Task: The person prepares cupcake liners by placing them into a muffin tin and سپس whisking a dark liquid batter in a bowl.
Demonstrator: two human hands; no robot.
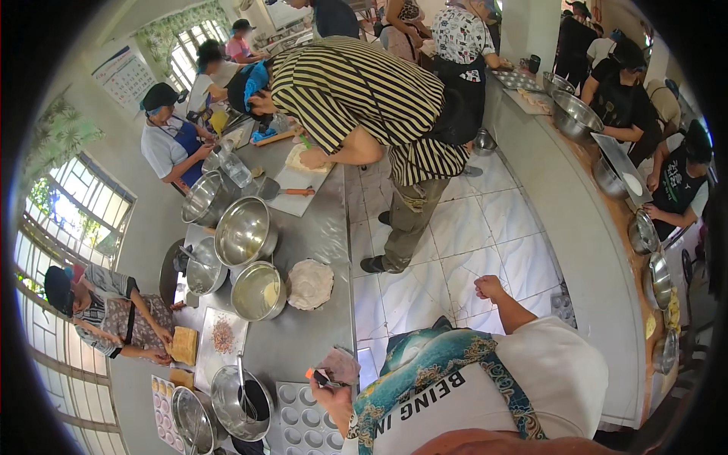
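My left hand (336, 400) grips a crumpled pinkish-grey cloth (339, 365) at the near edge of the steel table (318, 341). A small orange and black piece shows between the fingers; what it is I cannot tell. Just below that hand lies a muffin tin (298, 418) with round cups. Left of it stands a steel bowl (227, 392) with a whisk (245, 398) and dark contents. My right hand (490, 287) hangs over the tiled floor, fingers curled in, with nothing visible in it.
Farther along stand several steel bowls (244, 230) and a round container with a floury white top (310, 284). A person in a striped shirt (358, 91) bends over dough (307, 158) on a white board. Another person holds a golden cake block (185, 345). A long counter (546, 199) runs at right.
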